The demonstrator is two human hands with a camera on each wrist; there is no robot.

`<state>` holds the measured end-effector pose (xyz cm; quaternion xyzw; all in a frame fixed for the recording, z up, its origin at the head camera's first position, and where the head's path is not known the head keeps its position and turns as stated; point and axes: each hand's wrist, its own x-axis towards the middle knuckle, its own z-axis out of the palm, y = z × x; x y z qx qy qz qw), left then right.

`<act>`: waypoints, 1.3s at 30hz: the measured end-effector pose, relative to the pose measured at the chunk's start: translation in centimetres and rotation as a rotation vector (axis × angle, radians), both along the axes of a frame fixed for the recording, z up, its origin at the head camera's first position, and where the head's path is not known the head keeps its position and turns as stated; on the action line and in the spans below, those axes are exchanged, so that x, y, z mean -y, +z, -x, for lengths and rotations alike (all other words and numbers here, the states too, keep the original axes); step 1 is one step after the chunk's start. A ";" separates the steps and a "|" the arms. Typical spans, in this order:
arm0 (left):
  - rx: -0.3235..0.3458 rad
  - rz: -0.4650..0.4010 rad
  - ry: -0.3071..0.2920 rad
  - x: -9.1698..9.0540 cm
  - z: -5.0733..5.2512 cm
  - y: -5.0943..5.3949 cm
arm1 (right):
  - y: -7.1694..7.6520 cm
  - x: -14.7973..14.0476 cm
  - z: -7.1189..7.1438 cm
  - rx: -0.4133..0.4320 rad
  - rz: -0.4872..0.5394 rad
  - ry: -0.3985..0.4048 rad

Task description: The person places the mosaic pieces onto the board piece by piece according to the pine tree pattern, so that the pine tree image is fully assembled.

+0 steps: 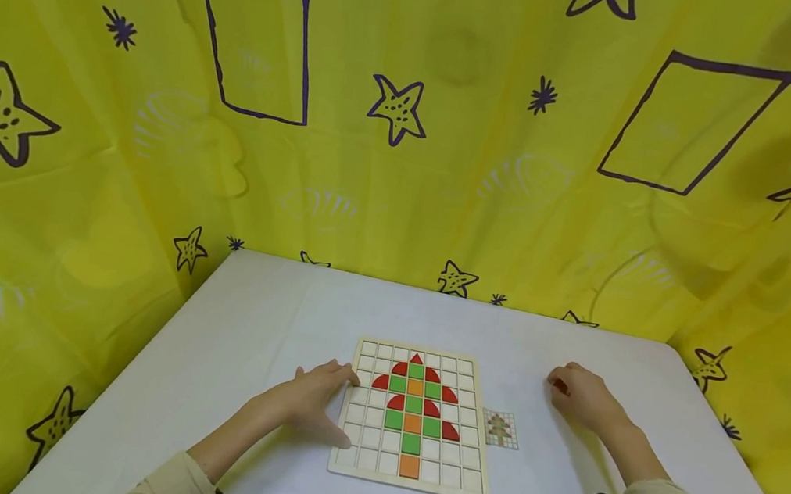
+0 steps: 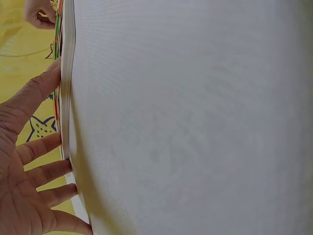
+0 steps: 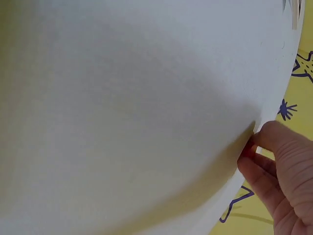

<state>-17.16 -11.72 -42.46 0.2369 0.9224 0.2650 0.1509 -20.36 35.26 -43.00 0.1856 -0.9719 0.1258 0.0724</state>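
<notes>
A square wooden grid board [image 1: 358,463] lies on the white table, with red, green and orange pieces set in it in the shape of a tree. My left hand [image 1: 311,400] rests at the board's left edge, its thumb and fingertips touching the rim. In the left wrist view those fingers [image 2: 48,174] are spread and fairly straight along the edge. To the right of the board, my right hand [image 1: 587,397] pinches a small red piece [image 3: 248,149] between thumb and fingers, low over the table. The piece's exact shape is mostly hidden by the fingertips.
A small pattern card [image 1: 501,430] showing a similar tree lies against the board's right side. The white table [image 1: 277,307] extends around the board. Yellow curtains [image 1: 443,188] with star drawings stand behind and on both sides of the table.
</notes>
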 end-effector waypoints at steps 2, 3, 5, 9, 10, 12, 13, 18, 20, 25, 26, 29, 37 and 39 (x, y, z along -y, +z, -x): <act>-0.003 0.004 -0.002 0.0 0.0 0.0 | 0.0 0.1 -0.2 -0.002 0.020 0.007; -0.005 0.006 -0.003 0.0 0.0 0.0 | -0.1 0.2 -0.2 -0.004 0.031 0.011; -0.008 0.008 -0.005 0.0 0.0 0.0 | -0.1 0.4 -0.4 -0.012 0.054 0.011; -0.008 0.006 -0.007 0.0 0.0 -0.1 | -0.4 0.8 -0.8 -0.022 0.131 0.013; -0.007 0.004 -0.006 0.0 0.0 -0.1 | -0.5 0.8 -0.9 -0.026 0.153 0.013; -0.005 0.000 -0.008 0.0 0.0 -0.2 | -0.6 0.9 -1.1 -0.021 0.210 0.012; -0.005 -0.002 -0.008 0.0 -0.1 -0.2 | -0.7 0.8 -1.3 -0.015 0.236 0.010; -0.008 -0.003 -0.006 0.0 -0.1 -0.1 | -0.9 0.2 -1.8 0.025 0.318 -0.016; -0.006 0.001 0.000 0.0 -0.1 -0.1 | -1.1 -0.1 -2.1 0.035 0.316 -0.014; -0.006 0.008 0.003 0.0 -0.1 -0.1 | -1.1 -0.5 -2.8 0.064 0.297 0.022; -0.008 0.009 0.002 0.0 -0.1 -0.1 | -1.0 -0.6 -2.9 0.069 0.288 0.031; -0.010 0.011 0.002 0.1 0.0 -0.1 | -0.9 -0.5 -3.0 0.079 0.241 0.069; 0.005 0.005 0.017 0.0 -0.1 0.0 | -0.6 -0.2 -2.7 0.104 0.147 0.108; 0.006 0.008 0.018 0.0 -0.1 0.1 | -0.6 -0.2 -2.7 0.109 0.145 0.104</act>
